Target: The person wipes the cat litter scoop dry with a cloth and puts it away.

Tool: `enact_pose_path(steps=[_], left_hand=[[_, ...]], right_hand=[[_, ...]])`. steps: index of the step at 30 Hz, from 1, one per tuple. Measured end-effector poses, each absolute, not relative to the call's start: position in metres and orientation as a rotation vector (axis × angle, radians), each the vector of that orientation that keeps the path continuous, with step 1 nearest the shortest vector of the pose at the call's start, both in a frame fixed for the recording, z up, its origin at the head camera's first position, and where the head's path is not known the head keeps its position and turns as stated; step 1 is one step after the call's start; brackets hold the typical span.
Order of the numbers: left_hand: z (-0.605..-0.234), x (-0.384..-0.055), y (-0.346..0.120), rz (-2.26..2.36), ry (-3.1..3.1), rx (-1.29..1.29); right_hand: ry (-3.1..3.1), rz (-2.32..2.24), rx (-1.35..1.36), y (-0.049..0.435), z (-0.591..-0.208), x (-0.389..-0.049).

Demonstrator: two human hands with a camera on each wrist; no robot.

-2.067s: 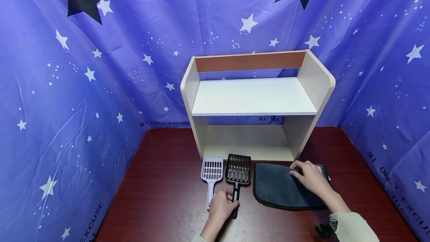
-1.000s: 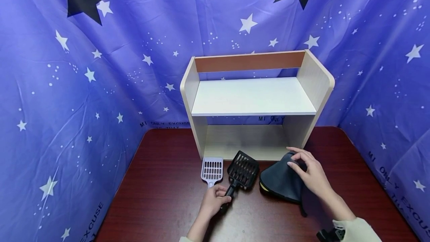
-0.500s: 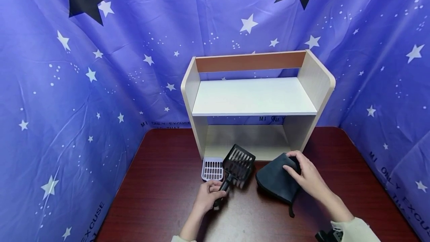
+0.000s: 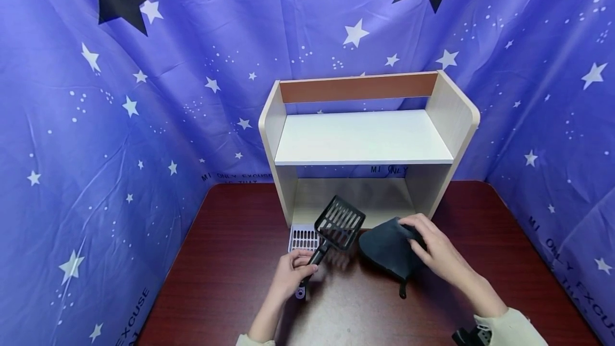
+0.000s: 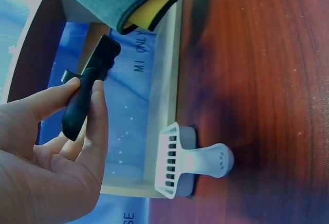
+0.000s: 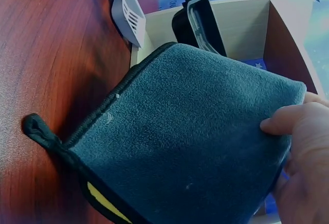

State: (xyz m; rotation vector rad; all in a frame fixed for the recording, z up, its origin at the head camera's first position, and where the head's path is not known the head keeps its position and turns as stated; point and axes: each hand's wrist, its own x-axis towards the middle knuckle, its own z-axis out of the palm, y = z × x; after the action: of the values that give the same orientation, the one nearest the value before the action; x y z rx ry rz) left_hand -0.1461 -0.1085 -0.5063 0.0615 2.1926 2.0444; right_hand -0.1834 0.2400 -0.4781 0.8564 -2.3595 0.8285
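A black slotted litter scoop [image 4: 321, 252] is tilted in the air, its handle pinched by my left hand [image 4: 286, 276]; in the left wrist view that handle [image 5: 79, 108] is between thumb and fingers. Below it, a pale lilac litter scoop [image 5: 208, 161] lies on the table, partly hidden in the head view. On the other side, my right hand [image 4: 438, 247] grips a folded dark grey cloth [image 4: 384, 247] by its upper edge. The right wrist view shows the cloth's plush face [image 6: 185, 116], a black corner loop [image 6: 43, 134] and a sliver of yellow underside.
A light wooden two-tier shelf [image 4: 362, 140] stands at the back of the dark red table [image 4: 226, 282], just behind the scoops and cloth. A blue star-patterned curtain [image 4: 192, 95] surrounds the table behind and at both sides.
The left hand has lifted the black scoop off the table and brought it left over the lilac one. The cloth, flat at first, has been picked up and moved left by the right hand.
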Motion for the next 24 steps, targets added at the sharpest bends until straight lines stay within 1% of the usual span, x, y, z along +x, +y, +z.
enact_pose_path(steps=[7, 18, 24], left_hand=[[-0.498, -0.147, -0.111, 2.079, 2.162, 0.071], [-0.491, -0.147, -0.114, 2.093, 2.146, 0.121], [-0.492, -0.147, -0.116, 2.071, 2.156, 0.155]], right_hand=[[-2.345, 0.805, 0.922, 0.238, -0.471, -0.184], [-2.372, 0.790, 0.888, 0.232, -0.462, -0.182], [-2.336, 0.778, 0.938, 0.230, -0.461, -0.183]])
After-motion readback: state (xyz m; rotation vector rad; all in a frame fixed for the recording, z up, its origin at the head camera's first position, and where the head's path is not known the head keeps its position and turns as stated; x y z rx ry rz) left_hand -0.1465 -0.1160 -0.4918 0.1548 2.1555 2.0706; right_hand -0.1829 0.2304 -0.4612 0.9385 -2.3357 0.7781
